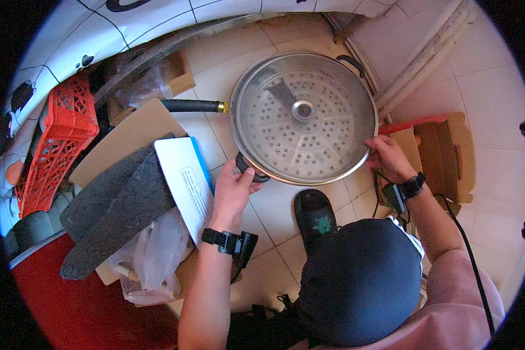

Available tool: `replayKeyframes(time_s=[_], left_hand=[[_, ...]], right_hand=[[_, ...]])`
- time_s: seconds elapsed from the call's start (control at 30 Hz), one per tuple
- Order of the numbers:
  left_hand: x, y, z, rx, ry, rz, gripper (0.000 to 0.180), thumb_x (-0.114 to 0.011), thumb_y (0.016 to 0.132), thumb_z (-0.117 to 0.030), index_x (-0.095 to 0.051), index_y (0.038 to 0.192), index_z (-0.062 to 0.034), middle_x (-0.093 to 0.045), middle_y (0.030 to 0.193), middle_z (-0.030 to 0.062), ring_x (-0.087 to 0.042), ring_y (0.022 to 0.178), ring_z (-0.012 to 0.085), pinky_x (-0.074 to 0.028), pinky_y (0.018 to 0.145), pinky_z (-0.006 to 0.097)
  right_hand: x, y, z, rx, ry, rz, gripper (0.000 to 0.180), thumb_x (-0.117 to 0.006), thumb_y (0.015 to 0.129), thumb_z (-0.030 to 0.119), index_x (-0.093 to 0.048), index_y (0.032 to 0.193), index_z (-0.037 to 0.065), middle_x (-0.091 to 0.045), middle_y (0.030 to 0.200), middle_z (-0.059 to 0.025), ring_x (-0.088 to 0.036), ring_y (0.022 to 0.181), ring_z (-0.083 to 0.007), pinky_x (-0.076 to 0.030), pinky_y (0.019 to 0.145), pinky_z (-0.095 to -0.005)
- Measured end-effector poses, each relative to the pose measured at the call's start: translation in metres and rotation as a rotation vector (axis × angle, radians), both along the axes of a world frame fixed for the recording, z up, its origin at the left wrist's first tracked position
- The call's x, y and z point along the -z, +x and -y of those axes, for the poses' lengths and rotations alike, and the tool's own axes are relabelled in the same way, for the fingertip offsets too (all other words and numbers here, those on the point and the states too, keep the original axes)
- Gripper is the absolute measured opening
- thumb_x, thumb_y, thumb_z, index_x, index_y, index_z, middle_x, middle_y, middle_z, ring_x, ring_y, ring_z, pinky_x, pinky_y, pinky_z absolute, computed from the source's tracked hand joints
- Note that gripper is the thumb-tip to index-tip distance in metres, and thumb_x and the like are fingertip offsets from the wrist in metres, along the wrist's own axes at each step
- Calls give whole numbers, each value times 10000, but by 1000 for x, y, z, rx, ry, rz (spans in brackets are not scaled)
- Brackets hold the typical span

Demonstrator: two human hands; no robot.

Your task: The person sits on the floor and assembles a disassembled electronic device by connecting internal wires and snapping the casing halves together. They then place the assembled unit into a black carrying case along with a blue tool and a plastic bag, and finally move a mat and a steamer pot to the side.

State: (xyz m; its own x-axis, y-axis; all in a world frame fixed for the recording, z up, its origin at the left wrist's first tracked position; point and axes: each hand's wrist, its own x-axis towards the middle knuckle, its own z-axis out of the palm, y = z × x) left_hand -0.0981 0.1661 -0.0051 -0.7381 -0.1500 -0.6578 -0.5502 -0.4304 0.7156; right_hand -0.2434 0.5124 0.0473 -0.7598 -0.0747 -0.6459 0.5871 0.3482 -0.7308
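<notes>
A wide round steamer pan (pixel 274 140) with a glass lid is held over the tiled floor. Through the glass shows a steaming tray full of holes, and a round knob (pixel 303 111) sits mid-lid. A long black handle (pixel 192 105) sticks out to the left; a black loop handle (pixel 351 63) is at the far right of the rim. My left hand (pixel 234 189) is closed round another black loop handle at the near left. My right hand (pixel 391 157) pinches the near right rim; whether it grips lid, pan or both I cannot tell. Both wrists wear black straps with small devices.
Cardboard, dark grey cloth (pixel 119 204), a white booklet (pixel 184 175) and a plastic bag (pixel 157 251) pile up at left, beside a red crate (pixel 70 128). An opened carton (pixel 443 151) stands right, below wall pipes (pixel 426 52). A slippered foot (pixel 314 213) and dark-clothed knee (pixel 361 280) are near.
</notes>
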Motion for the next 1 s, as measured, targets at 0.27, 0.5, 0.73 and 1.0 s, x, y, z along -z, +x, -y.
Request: replayKeyframes(time_s=[0.27,0.5,0.73,1.0], left_hand=[[-6,5,-8,23,62,-72,404,-554,1029,-111,-414,1403,-49,-657,1201,122,-673,1022,208,-571,890,351],[-41,3,-10,88,57,-225,456,-548,1019,-51,-347,1429,-33,-631,1247,152,-649,1138,214,-560,936,358],[-84,0,16,-10,-125,-468,431,-608,1025,-276,-517,1379,-47,-612,1290,94,-627,1148,199,-495,1015,375],[-80,2,63,-339,-216,-311,356,-627,998,-258,-583,1265,-26,-641,1198,113,-650,1080,227,-490,980,363]], right_hand=[[10,-2,-18,27,-56,-30,157,-593,996,241,-625,1054,99,-666,888,21,-643,752,-96,-553,672,-255],[17,21,-31,238,-200,-46,199,-582,992,214,-607,1135,78,-661,974,7,-630,794,-122,-543,705,-295],[-10,23,-75,317,-236,-147,198,-615,983,283,-607,1080,111,-641,903,25,-496,610,-82,-380,510,-206],[-31,25,-107,381,-379,-107,222,-637,977,314,-644,1061,108,-698,953,15,-570,606,-69,-444,487,-195]])
